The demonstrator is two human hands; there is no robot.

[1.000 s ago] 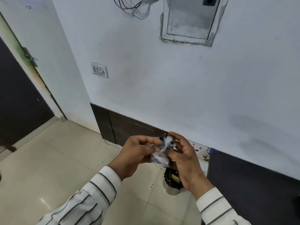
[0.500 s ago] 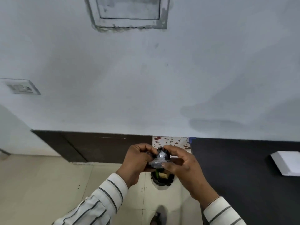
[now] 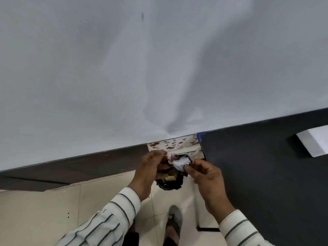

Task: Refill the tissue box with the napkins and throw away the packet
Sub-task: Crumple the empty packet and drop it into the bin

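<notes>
White wall, tiled floor. Above the bin (image 3: 170,183), left hand (image 3: 149,167) and right hand (image 3: 207,176) pinch the crumpled packet (image 3: 179,161). Likely featherlight, slippery film; best grip is the bunched middle.

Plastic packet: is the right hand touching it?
Touching. The head view shows the right hand pinching the plastic packet; the left hand pinches its other end.

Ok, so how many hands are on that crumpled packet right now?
2. The left hand pinches the left end of the packet, and the right hand grips its right end. Both are above the bin on the floor.
</notes>
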